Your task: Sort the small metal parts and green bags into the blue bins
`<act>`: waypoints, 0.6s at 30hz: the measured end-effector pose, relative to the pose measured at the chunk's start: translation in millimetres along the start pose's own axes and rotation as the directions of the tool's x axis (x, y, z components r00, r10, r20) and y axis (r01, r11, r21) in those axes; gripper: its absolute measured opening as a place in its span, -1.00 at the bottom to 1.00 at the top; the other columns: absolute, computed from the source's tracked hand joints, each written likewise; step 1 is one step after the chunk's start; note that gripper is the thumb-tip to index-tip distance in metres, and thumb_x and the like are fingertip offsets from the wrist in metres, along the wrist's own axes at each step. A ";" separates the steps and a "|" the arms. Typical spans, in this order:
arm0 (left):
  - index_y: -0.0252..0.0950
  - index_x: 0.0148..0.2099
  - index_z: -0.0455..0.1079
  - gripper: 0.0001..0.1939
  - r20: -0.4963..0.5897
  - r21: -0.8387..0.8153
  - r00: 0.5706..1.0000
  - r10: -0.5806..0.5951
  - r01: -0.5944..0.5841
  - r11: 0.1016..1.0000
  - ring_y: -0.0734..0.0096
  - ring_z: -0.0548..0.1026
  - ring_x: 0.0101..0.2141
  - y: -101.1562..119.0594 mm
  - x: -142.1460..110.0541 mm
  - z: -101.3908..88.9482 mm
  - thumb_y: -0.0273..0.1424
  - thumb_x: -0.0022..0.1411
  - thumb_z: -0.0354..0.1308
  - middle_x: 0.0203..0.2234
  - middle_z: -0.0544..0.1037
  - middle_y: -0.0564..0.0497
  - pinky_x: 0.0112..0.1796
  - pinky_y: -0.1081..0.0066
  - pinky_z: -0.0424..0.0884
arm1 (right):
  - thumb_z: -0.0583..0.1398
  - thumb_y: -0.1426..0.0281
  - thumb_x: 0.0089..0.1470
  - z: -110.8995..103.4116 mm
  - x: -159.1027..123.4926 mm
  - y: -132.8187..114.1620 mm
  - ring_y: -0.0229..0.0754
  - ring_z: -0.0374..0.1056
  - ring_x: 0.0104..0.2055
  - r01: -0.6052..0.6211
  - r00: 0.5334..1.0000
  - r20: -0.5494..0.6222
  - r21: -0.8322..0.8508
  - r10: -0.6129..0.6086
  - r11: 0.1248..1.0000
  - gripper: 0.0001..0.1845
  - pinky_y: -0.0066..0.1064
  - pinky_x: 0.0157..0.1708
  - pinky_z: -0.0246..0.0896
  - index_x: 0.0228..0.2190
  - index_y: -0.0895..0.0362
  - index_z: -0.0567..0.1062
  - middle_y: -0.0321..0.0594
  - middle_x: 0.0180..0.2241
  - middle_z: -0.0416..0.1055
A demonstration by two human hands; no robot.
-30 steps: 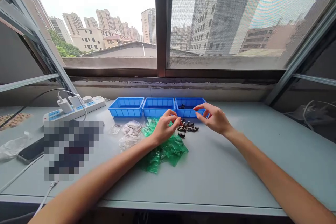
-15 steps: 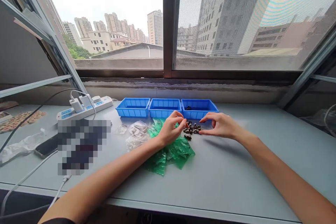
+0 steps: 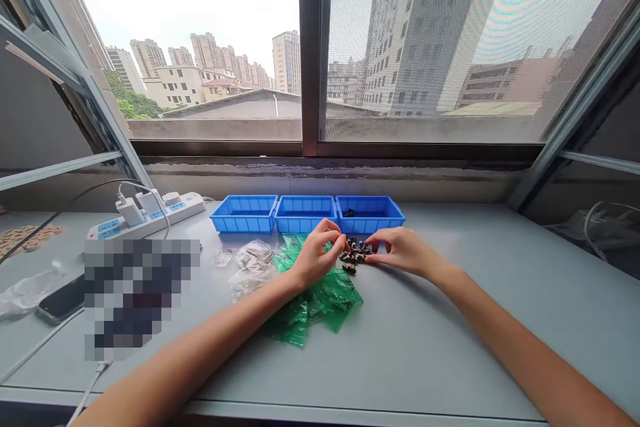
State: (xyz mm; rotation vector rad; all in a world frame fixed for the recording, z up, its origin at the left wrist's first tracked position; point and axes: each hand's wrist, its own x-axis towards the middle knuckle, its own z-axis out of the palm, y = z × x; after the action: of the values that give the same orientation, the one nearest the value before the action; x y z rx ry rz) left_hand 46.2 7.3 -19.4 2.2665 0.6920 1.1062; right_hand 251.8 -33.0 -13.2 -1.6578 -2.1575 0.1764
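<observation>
Nearest, the bare grey table [image 3: 400,347] spreads below both forearms; the green bags [image 3: 334,300] lie in a loose heap beneath the left hand [image 3: 315,257], with the clear bags [image 3: 253,263] beside them on the left, likely grouped so by colour; past the green heap, the small dark parts [image 3: 356,255] sit in a loose cluster on the table, between the two hands, a spot that probably suits a reach from either side.

The left hand's thumb and forefinger draw close together at the cluster's left edge, though whether they pinch anything I cannot tell; the right hand [image 3: 405,253] comes in low from the other side, thumb and forefinger parted at the cluster's right edge, perhaps so as to straddle a piece; its other fingers are mostly hidden.

The dark parts point every which way; the nearest one, just apart from the rest, has its long axis running roughly left to right, dipping slightly rightward; which end is its head is too small to tell.

Farther back, the left bin [image 3: 245,223], middle bin [image 3: 304,223] and right bin [image 3: 373,223] stand in a row, long sides facing the person; the right one holds a few dark pieces [image 3: 349,213]; beyond is the window frame [image 3: 310,80].
</observation>
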 end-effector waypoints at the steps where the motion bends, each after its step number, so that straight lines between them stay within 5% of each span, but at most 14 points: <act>1: -0.32 -0.51 0.40 -0.66 0.002 -0.001 1.000 0.002 -0.002 1.000 0.42 0.38 -0.33 0.0 0.2 -0.1 -0.36 0.26 -0.04 -0.41 0.35 -0.01 -0.24 0.42 0.32 | 0.26 0.29 -0.11 -0.1 0.5 -2.3 -0.24 0.37 -0.50 0.007 1.000 0.008 -0.005 -0.007 1.000 -0.80 -0.44 -0.48 0.14 -0.34 -0.01 0.56 -0.34 -0.42 0.55; 18: -0.31 -0.51 0.40 -0.68 -0.005 -0.021 1.000 -0.007 0.007 1.000 0.41 0.37 -0.32 5.7 -1.3 1.5 -0.39 0.25 -0.03 -0.41 0.35 -0.01 -0.23 0.43 0.31 | 0.22 0.10 -0.12 3.2 1.1 20.1 -0.25 0.28 -0.53 -0.091 0.995 0.040 0.154 0.086 0.984 -0.66 -0.43 -0.51 0.13 -0.33 0.04 0.51 -0.31 -0.52 0.46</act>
State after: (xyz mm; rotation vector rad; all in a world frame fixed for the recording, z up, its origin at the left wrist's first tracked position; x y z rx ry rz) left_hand 47.9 1.9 -17.2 2.2428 0.6867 1.1114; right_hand 268.3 -25.8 -22.7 -1.6730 -2.0382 0.3907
